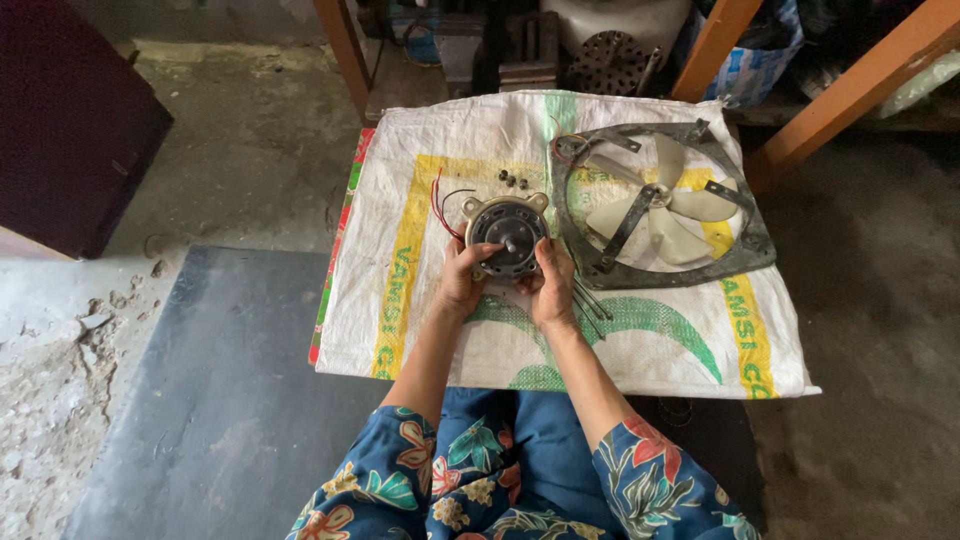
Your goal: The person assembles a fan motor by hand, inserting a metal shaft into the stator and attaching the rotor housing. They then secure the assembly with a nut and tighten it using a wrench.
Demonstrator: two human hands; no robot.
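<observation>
1. A white woven sack [640, 350] with yellow and green print covers the bench.
2. A grey square fan frame [745, 245] with pale blades [665, 195] lies on the sack, at 3 o'clock from the motor.
3. The round fan motor [507, 233] sits at the sack's centre, shaft up, red and black wires [440, 205] leaving at 9 o'clock.
4. The left hand [462, 280] holds the motor's lower left edge; grip closed on its rim.
5. The right hand [552, 282] holds its lower right edge, likewise closed.
6. Small dark screws [511, 181] lie at 12 o'clock from the motor.
</observation>
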